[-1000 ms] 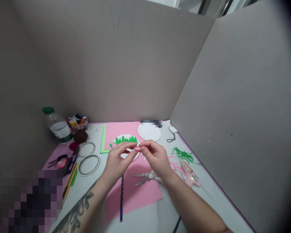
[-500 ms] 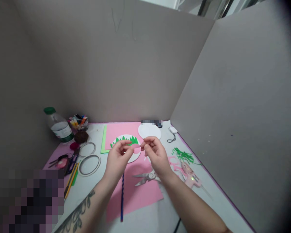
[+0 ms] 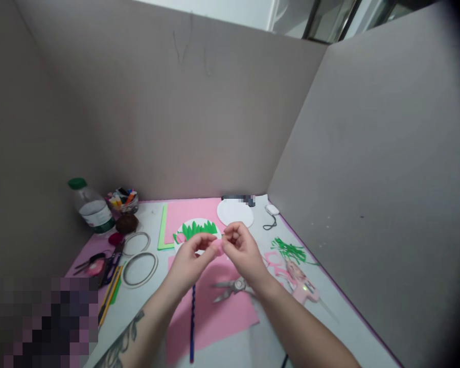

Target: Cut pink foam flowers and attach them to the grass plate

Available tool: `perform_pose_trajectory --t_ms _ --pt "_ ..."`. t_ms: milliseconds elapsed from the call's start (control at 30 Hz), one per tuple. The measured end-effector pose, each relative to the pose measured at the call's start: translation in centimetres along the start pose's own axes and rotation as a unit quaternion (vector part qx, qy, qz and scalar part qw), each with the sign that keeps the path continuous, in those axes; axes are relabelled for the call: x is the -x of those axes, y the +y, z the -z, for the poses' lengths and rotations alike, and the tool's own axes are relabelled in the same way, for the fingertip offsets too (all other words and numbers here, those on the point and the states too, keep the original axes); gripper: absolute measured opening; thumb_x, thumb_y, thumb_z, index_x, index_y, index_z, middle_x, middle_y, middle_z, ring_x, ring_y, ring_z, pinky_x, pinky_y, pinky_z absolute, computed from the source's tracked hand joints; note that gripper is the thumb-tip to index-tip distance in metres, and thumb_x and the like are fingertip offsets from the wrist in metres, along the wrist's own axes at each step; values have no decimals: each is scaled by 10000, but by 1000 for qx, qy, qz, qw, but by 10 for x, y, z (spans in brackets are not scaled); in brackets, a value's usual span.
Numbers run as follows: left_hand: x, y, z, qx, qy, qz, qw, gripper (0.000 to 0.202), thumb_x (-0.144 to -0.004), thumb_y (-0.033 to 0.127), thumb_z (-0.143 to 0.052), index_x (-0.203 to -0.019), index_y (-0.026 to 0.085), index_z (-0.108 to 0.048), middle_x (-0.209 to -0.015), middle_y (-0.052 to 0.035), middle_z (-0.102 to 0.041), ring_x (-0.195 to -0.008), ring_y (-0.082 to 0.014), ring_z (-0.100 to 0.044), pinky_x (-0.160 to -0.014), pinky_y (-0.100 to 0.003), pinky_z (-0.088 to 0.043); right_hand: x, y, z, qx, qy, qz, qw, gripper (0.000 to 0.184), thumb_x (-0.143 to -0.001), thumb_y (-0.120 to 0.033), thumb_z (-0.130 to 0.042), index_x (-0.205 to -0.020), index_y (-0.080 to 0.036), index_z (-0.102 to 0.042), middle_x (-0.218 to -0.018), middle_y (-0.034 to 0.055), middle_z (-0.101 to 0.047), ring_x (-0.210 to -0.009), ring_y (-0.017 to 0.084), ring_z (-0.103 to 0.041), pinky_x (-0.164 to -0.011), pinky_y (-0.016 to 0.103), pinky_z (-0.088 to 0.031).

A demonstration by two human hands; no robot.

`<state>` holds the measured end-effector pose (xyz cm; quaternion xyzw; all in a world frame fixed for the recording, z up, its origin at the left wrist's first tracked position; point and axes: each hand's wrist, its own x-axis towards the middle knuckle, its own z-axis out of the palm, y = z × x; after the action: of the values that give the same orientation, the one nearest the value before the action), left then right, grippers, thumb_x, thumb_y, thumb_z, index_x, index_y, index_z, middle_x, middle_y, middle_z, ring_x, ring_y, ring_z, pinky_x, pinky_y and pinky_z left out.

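Observation:
A small pink paper piece point(image 3: 219, 247) is pinched between the fingertips of my left hand point(image 3: 199, 255) and my right hand point(image 3: 242, 249), which meet over the middle of the table. Behind them lies a white disc point(image 3: 204, 224) with green grass-like cutouts point(image 3: 197, 229) across it and a small pink shape at its left. My hands cover part of the disc. Below, a pink sheet point(image 3: 210, 322) carries open scissors point(image 3: 233, 287), their handles partly hidden by my right wrist. A dark blue pencil point(image 3: 192, 327) also lies on this sheet.
Rolls of tape point(image 3: 139, 270), a bottle point(image 3: 94, 212), a pen basket point(image 3: 125, 202) and cutters point(image 3: 111, 266) stand or lie left. At the right are green paper strips point(image 3: 289, 250) and a pink glue gun point(image 3: 304, 289). A plain white disc point(image 3: 235, 213) lies behind.
My fingertips have come closer together, and the pink piece is now more covered by them. The view has tilted up slightly, so the table sits lower.

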<state>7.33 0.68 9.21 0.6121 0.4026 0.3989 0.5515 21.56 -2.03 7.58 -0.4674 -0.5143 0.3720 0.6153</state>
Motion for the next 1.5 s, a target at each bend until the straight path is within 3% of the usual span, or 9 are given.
perform_pose_trajectory --t_ms 133,233,333,500,733,1067,1167,1333,1500 --pt "0 -1 0 -22 -2 3 1000 206 -733 328 -638 -636 146 -625 -596 21 -552 -583 -111 -485 -571 -216 -359 -3 2 5 -1 5 5 1000 153 -783 -188 -543 -913 -219 -467 -678 -47 -543 -637 125 -530 -617 248 -416" --pt "-2 -6 -2 23 31 22 999 195 -697 328 -666 -653 149 -602 -539 56 -486 -515 -88 -418 -527 -207 -310 -6 -1 11 14 20 3 1000 162 -790 -237 -565 -926 -211 -482 -720 -27 -551 -678 134 -542 -628 253 -421" --pt "-3 -13 -4 69 43 35 996 198 -655 308 -696 -704 156 -578 -547 63 -491 -516 -87 -425 -514 -201 -293 -7 -3 11 80 -33 -5 996 167 -767 -255 -602 -908 -195 -538 -758 -8 -551 -694 139 -526 -592 243 -402" --pt "-3 -14 -4 39 -7 56 998 198 -721 338 -636 -749 150 -581 -661 7 -588 -621 -117 -496 -547 -209 -335 -4 -3 5 158 -54 -12 986 137 -784 -241 -567 -666 -186 -521 -691 -13 -538 -653 130 -504 -582 239 -391" --pt "-5 -15 0 -7 -30 19 999 233 -739 368 -619 -702 148 -554 -633 36 -492 -597 -98 -418 -573 -220 -326 -5 -2 9 197 -82 -11 977 129 -753 -207 -555 -631 -185 -521 -659 -23 -525 -622 121 -479 -564 229 -365" --pt "-11 0 24 5 66 29 997 171 -721 321 -590 -669 159 -579 -615 29 -520 -565 -97 -412 -513 -207 -293 -16 -3 31 133 33 0 991 119 -758 -249 -558 -665 -180 -532 -626 -24 -500 -581 118 -446 -541 236 -357" --pt "-15 -1 36 29 119 13 992 174 -734 316 -588 -655 166 -551 -611 33 -529 -540 -85 -399 -511 -198 -310 -19 -6 39 57 126 67 988 113 -759 -236 -592 -851 -195 -541 -684 -31 -534 -594 115 -496 -531 224 -370" --pt "-16 -3 45 68 154 -15 986 176 -741 307 -606 -662 169 -532 -607 28 -555 -542 -86 -448 -506 -191 -339 -19 -23 56 -26 287 203 936 385 -771 -167 -569 -1110 -261 -414 -833 -30 -557 -591 91 -528 -540 213 -404" --pt "-12 -1 31 77 134 -7 988 209 -682 280 -676 -685 178 -494 -598 35 -576 -555 -94 -493 -523 -194 -393 -13 -28 55 7 278 222 935 306 -819 -172 -538 -1094 -265 -441 -812 -28 -548 -615 103 -534 -568 231 -434"
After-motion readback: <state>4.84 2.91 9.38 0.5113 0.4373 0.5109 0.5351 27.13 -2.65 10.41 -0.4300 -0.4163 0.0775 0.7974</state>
